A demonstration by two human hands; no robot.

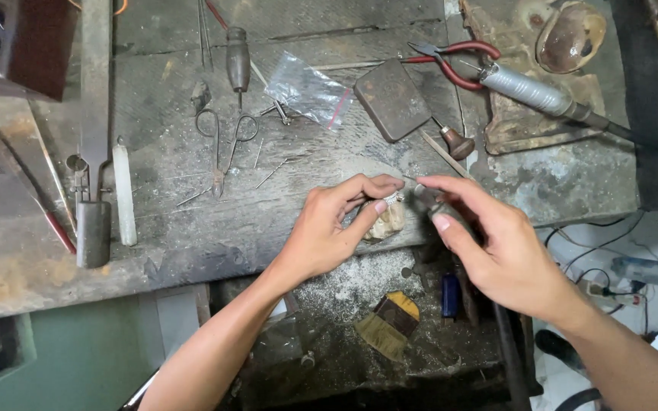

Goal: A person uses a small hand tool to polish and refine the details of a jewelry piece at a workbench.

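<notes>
My left hand [336,227] pinches a small silver ring [392,198] between thumb and fingers and rests it against a worn wooden bench peg [387,222] at the bench edge. Just right of it, my right hand [496,247] grips a dark-handled hand tool [426,199] whose thin tip points at the ring. Both hands hover over the front edge of the grimy workbench [283,221].
On the bench lie scissors-like tongs [222,148], a wooden-handled graver [238,59], a small plastic bag [308,93], a dark steel block [391,99], red-handled pliers [451,59], a rotary handpiece [527,90] and a white stick [124,194]. A drawer with a brush [390,326] sits below.
</notes>
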